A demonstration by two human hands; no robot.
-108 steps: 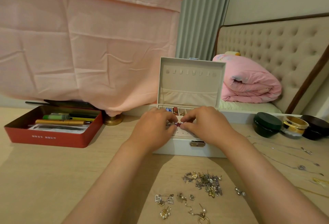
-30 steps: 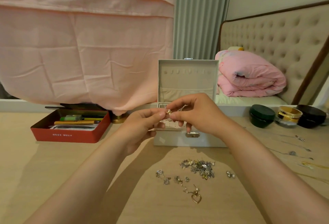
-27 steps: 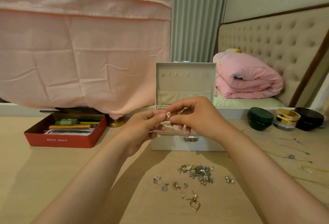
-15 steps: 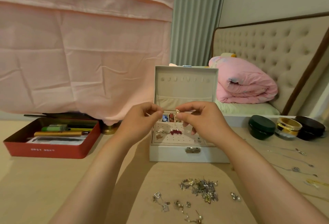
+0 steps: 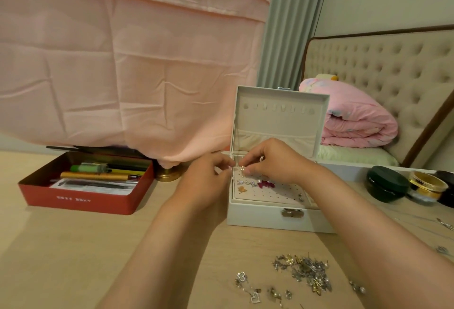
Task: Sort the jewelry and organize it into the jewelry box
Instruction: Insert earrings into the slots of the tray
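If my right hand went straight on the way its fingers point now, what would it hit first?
Most likely the left hand, whose fingertips almost meet the right hand at the small earring they pinch above the jewelry box. Depth is unclear from one view.

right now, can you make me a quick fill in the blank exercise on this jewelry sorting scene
1. The left hand and right hand pinch a small earring over the white jewelry ____.
2. The jewelry box has its lid ____.
3. The tin of pens left of it is ____.
4. The loose pile of jewelry lies on the ____, nearer the person than the box.

Missing words: box; open; red; table.
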